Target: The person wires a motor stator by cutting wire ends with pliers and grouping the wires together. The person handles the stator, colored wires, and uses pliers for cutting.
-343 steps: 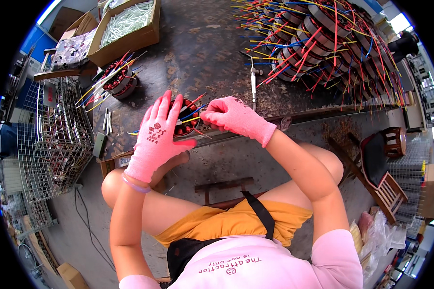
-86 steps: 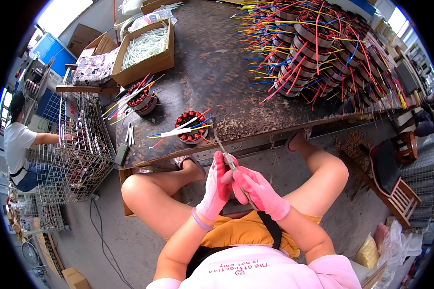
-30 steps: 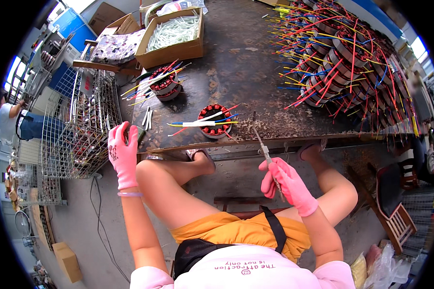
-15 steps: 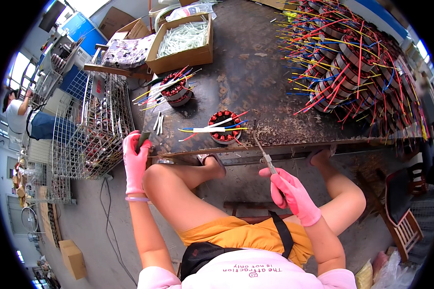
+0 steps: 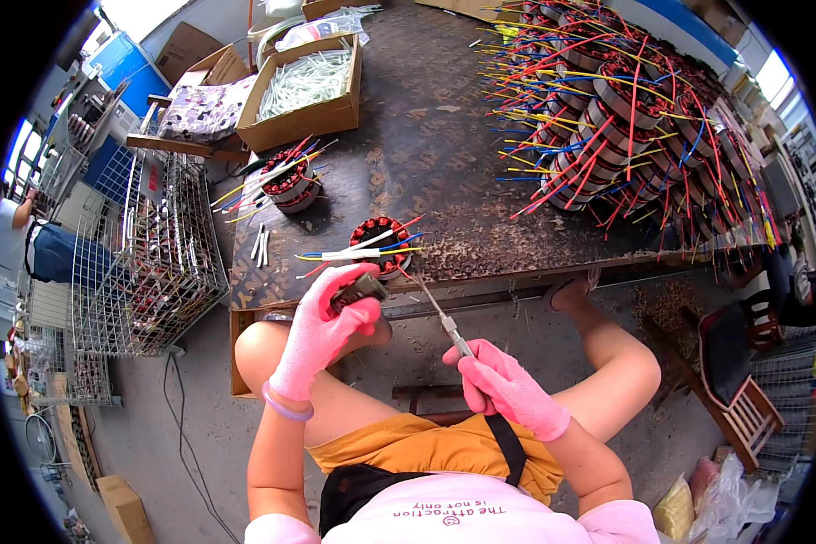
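Observation:
My pink-gloved left hand (image 5: 322, 335) is closed on a short, dark grey-green object (image 5: 361, 291) of a kind I cannot make out, just off the table's front edge. My right hand (image 5: 515, 388), also in a pink glove, grips a thin metal-shafted tool (image 5: 450, 326) resembling a soldering iron. Its tip points toward a motor stator (image 5: 405, 241) lying at the edge, with red windings and red, blue and yellow leads. White sleeves (image 5: 358, 256) cover part of those leads. Behind to the left stands another stator (image 5: 295, 195) with sleeved leads.
Short white tube pieces (image 5: 260, 245) lie on the dark worn table (image 5: 426, 154). A cardboard box (image 5: 340, 118) holds many white sleeves. Stacked stators (image 5: 607, 127) with long wires fill the right side. Wire baskets (image 5: 168, 263) stand left, with a person beyond; a chair (image 5: 730, 363) is at right.
My left hand has moved right and forward with the dark object, toward the near stator. My right hand has moved left and slightly down with the tool. The whole view has shifted slightly.

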{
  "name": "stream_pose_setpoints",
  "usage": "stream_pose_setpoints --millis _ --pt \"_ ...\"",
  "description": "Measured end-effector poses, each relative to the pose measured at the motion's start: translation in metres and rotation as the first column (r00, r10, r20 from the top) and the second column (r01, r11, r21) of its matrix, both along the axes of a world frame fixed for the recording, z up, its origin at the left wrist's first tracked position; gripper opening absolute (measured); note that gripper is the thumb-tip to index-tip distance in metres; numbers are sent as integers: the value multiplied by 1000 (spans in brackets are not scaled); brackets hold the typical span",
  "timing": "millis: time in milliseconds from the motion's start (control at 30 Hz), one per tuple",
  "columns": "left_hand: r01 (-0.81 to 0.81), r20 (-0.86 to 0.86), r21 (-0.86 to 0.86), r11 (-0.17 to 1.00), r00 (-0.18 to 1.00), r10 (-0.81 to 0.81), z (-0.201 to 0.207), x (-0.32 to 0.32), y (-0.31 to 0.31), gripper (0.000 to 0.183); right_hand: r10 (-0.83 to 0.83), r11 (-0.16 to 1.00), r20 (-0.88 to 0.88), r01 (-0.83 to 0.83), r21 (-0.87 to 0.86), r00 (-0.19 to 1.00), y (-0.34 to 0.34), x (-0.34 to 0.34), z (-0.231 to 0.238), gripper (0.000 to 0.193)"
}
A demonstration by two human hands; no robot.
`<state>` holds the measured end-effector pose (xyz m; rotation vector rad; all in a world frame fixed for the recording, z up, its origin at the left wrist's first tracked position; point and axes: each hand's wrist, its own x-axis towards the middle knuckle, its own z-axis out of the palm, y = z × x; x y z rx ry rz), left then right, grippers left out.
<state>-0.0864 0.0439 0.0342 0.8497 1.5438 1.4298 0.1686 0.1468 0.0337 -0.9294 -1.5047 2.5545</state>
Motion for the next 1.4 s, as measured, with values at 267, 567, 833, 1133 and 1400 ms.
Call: stream_pose_setpoints --millis 267,567,833,1133,1400 --pt "-65 -53 -62 996 997 61 -9 1 11 33 -84 996 10 83 44 996 -10 -4 -2 29" --pt "-183 -464 -95 979 878 119 -14 7 25 39 -71 996 -4 71 57 997 -13 1 -11 33" --pt "-177 -330 -116 977 935 130 -18 3 20 35 -67 995 0 67 80 998 -14 -1 -8 34" --pt "-128 -171 -122 984 980 106 -10 8 20 32 -45 998 -12 45 35 999 -9 3 -15 31" --pt "-625 -229 218 750 714 661 -13 -100 -53 34 -91 996 -42 92 18 995 -11 4 -15 30"
